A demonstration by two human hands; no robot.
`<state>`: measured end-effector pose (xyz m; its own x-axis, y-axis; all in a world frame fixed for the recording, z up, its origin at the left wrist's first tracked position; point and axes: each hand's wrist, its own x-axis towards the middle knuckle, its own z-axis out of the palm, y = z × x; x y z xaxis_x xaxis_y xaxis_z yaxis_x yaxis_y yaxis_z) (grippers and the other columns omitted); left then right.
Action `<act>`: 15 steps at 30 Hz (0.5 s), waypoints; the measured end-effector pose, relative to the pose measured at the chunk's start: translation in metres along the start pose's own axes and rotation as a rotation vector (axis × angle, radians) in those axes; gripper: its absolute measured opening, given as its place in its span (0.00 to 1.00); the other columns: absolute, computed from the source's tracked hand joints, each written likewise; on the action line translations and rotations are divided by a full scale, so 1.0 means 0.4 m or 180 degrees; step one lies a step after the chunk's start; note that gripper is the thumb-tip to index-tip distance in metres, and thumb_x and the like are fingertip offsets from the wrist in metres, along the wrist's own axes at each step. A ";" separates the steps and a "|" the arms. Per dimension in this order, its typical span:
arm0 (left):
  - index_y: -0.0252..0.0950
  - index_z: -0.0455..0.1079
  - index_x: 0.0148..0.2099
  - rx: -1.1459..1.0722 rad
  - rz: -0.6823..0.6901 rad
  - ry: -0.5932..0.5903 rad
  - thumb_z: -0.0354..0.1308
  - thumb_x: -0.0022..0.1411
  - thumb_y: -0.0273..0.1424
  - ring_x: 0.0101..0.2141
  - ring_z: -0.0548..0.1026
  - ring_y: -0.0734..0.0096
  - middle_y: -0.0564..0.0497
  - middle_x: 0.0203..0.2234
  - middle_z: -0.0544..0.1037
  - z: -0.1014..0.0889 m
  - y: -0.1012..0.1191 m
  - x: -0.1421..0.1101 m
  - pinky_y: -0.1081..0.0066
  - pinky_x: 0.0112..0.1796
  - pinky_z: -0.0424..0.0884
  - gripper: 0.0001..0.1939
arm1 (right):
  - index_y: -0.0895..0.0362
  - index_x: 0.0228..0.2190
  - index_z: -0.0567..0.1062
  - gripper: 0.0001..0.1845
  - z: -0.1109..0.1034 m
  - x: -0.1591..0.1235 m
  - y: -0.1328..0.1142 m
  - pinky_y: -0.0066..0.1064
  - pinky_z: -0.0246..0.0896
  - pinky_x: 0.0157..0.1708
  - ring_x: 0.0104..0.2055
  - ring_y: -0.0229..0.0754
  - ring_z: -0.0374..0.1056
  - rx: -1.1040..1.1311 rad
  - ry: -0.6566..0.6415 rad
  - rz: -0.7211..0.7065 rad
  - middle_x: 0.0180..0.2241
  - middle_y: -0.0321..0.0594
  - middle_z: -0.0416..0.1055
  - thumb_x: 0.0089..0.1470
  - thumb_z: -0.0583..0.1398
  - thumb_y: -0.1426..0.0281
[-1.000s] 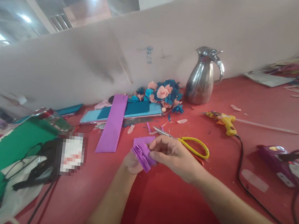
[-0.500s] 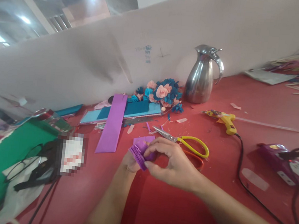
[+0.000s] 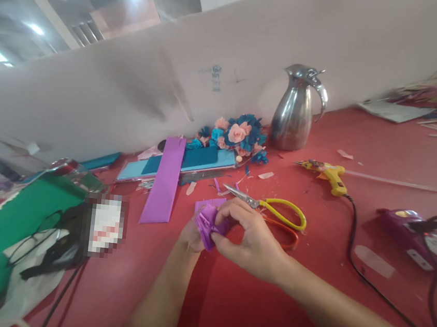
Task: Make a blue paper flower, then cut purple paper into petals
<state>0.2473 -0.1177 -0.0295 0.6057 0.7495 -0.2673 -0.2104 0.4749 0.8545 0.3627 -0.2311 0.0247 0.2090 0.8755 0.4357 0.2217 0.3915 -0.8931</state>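
Observation:
Between my two hands is a bundle of purple crepe paper (image 3: 207,226), its layers bunched and fanned. My left hand (image 3: 192,233) is closed round it from behind and below, with most of its fingers hidden by the paper. My right hand (image 3: 248,234) pinches its right edge between thumb and fingers. Just behind the bundle, a flat purple piece (image 3: 211,203) lies on the red table. Scissors (image 3: 264,206) with yellow and orange handles rest beyond my right hand, partly covered by it. A long purple paper strip (image 3: 162,183) lies to the left.
Blue paper sheets (image 3: 199,160) and a bunch of pink and blue paper flowers (image 3: 241,134) sit by the wall. A steel jug (image 3: 294,111) stands behind. At right are a yellow glue gun (image 3: 332,178) and a purple power strip (image 3: 417,239); its cord crosses the table.
The top layers of the purple bundle have spread and opened out between my fingers. My right hand has shifted slightly; the things on the table stay where they were.

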 end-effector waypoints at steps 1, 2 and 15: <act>0.35 0.66 0.18 0.0026 0.0058 -0.0177 0.65 0.44 0.21 0.25 0.72 0.69 0.54 0.17 0.68 0.003 0.000 0.002 0.71 0.28 0.70 0.11 | 0.56 0.27 0.69 0.08 0.003 -0.001 0.000 0.28 0.63 0.33 0.31 0.35 0.63 -0.0053 0.0074 -0.0033 0.31 0.35 0.64 0.44 0.59 0.81; 0.35 0.66 0.18 0.0053 0.0115 -0.0316 0.66 0.43 0.21 0.24 0.70 0.71 0.54 0.17 0.68 0.006 -0.001 0.003 0.71 0.28 0.70 0.11 | 0.56 0.26 0.68 0.08 0.005 -0.002 -0.001 0.28 0.63 0.32 0.30 0.35 0.63 -0.0103 0.0140 -0.0054 0.30 0.35 0.64 0.44 0.59 0.81; 0.35 0.69 0.21 0.0264 0.0316 -0.0710 0.71 0.38 0.35 0.25 0.67 0.72 0.54 0.20 0.69 0.013 0.009 -0.001 0.69 0.29 0.69 0.14 | 0.56 0.26 0.70 0.07 0.003 0.001 0.002 0.28 0.62 0.33 0.31 0.35 0.63 0.0020 0.0144 0.0102 0.30 0.35 0.65 0.47 0.58 0.80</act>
<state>0.2503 -0.1184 -0.0240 0.7414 0.6658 -0.0835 -0.2191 0.3578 0.9077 0.3618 -0.2299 0.0240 0.2586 0.8740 0.4115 0.2082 0.3655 -0.9072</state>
